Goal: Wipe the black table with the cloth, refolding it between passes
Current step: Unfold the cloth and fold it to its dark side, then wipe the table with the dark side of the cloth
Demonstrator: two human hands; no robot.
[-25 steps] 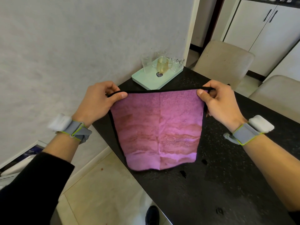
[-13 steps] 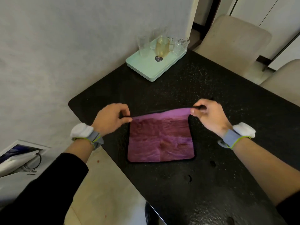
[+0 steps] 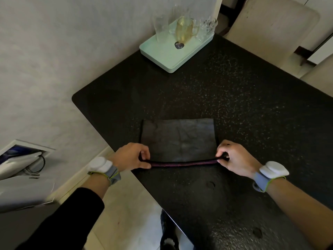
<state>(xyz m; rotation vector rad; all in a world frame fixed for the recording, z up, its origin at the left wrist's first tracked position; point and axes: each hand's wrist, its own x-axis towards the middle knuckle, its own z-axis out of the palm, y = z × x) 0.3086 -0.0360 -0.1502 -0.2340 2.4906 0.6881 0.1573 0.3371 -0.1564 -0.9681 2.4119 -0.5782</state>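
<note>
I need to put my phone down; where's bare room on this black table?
Bare table lies between the cloth and the mint tray, and right of the cloth toward the chairs. Crowded: the tray's far end with glasses; the cloth's near edge, held by left hand and right hand.

Nothing legible from here: the small dark heart-shaped tag (image 3: 179, 45) by the glass jug (image 3: 184, 29) on the mint tray (image 3: 162, 56) carries pale print, too tiny to read

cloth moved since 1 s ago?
Yes. The cloth dropped from midair onto the black table, its held edge folded toward the person, away from the mint tray. Left hand and right hand pinch it.
</note>
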